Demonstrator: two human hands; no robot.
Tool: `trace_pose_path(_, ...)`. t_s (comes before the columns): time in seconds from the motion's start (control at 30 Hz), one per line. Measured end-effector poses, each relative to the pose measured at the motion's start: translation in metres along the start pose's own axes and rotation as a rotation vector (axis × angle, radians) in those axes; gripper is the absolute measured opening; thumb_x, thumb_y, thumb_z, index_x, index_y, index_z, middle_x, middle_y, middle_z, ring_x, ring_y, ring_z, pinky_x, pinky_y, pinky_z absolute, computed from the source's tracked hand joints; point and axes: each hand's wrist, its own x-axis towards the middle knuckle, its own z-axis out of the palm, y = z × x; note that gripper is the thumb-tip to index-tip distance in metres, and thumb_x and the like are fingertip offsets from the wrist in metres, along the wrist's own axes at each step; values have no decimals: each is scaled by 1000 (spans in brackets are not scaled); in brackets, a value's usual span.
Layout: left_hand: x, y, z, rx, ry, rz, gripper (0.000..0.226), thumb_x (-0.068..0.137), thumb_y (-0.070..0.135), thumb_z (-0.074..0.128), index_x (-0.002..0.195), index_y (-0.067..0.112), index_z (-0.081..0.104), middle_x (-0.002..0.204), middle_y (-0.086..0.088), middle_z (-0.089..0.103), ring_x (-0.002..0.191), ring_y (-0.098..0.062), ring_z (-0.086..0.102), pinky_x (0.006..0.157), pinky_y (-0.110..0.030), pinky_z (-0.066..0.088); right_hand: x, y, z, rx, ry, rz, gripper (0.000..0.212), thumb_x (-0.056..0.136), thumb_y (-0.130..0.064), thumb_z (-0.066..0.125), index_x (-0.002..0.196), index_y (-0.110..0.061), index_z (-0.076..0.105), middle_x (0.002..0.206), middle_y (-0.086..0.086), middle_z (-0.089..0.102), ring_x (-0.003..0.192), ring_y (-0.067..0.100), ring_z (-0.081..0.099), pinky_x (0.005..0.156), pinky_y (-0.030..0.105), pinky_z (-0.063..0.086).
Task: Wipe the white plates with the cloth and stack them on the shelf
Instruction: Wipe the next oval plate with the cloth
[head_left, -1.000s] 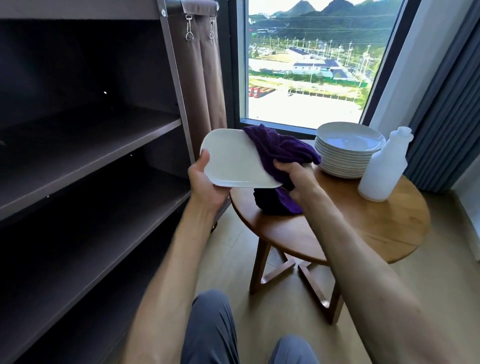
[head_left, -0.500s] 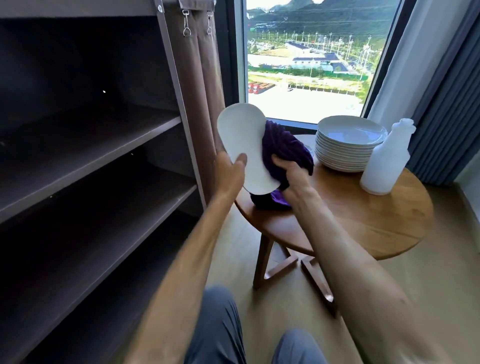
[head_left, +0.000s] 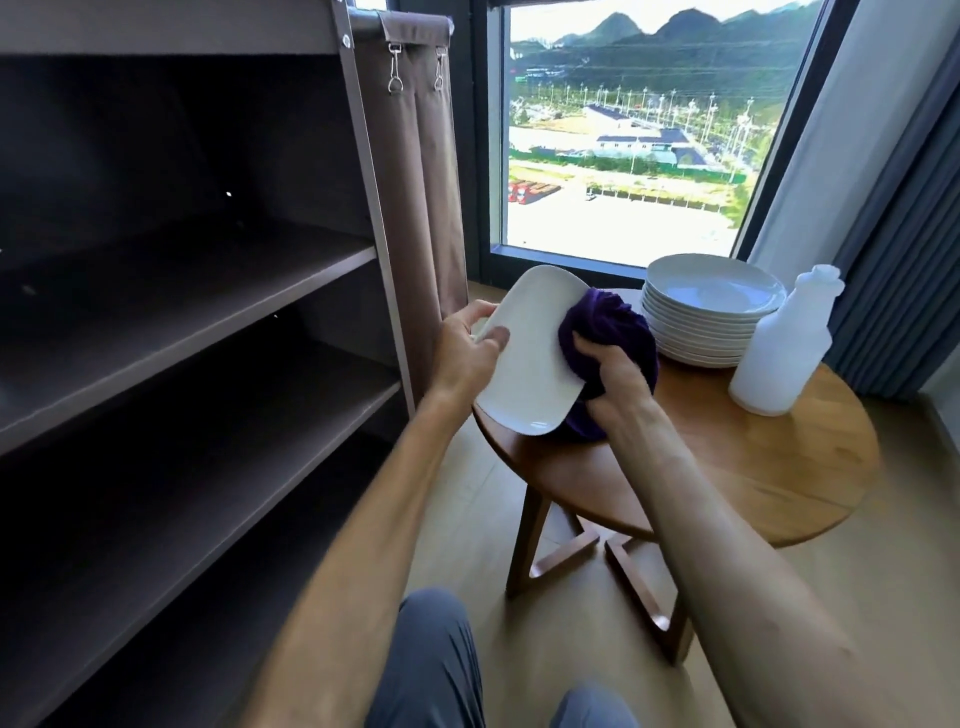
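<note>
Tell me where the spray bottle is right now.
In the head view, the white spray bottle stands upright at the right of the round wooden table, just right of the stack of white plates, near the grey curtain.

Glossy white rounded-square ceramic plate (head_left: 530, 358) tilted steeply on edge, held off table; bunched dark purple microfibre cloth (head_left: 608, 338) pressed against its 3 o'clock side. Stack of round white plates (head_left: 711, 306) at 2 o'clock. Dark brown shelf (head_left: 187, 291) at 9 o'clock, bare.
</note>
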Motion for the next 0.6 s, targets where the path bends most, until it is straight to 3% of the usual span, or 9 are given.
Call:
trace_pose_path(0.13, 9, 14, -32, 180, -299, -67, 13, 95, 15, 64, 107, 18, 67, 104, -13, 68, 94, -30, 72, 68, -36, 58, 1, -15, -15, -125, -27, 24, 49, 71, -5, 81, 119, -2, 72, 107, 17, 75, 84, 31, 74, 71, 44, 61)
trace_pose_path(0.27, 23, 23, -50, 326, -560, -123, 19, 87, 23, 70, 106, 28, 72, 113, -13, 68, 100, -30, 72, 83, -45, 63, -8, -32, -12, -385, -216, 83, 27, 81, 6, 71, 107, -1, 70, 97, 19, 75, 80, 30, 74, 71, 42, 62)
trace_pose_path(0.33, 24, 29, -52, 337, -659, -119, 23, 89, 16, 69, 107, 27, 76, 113, -12, 71, 100, -30, 73, 84, -44, 63, -10, -43, -6, -602, -316, 68, 32, 80, 12, 71, 108, -4, 69, 98, 17, 75, 83, 27, 75, 71, 40, 62)
trace_pose_path(0.47, 31, 39, -49, 393, -741, -78, 26, 91, 11, 71, 112, 24, 80, 108, -7, 77, 95, -21, 74, 83, -35, 61, -6, -49, 7, -952, -446, 21, 52, 68, 3, 86, 116, -10, 69, 107, 13, 76, 102, 29, 71, 91, 44, 59)
trace_pose_path(0.53, 34, 37, -51, 375, -700, -73, 21, 89, 31, 74, 107, 23, 81, 107, -8, 77, 94, -16, 72, 91, -37, 58, -7, -46, 10, -934, -434, -14, 56, 64, 1, 87, 116, -11, 68, 107, 12, 76, 104, 28, 70, 92, 42, 58)
trace_pose_path(0.6, 37, 26, -58, 67, -525, -167, 44, 88, 54, 70, 115, 20, 77, 117, -22, 70, 95, -20, 70, 98, -45, 54, -10, -42, 10, -802, -352, -78, 50, 68, 6, 84, 111, -11, 67, 102, 11, 75, 98, 27, 71, 83, 39, 60)
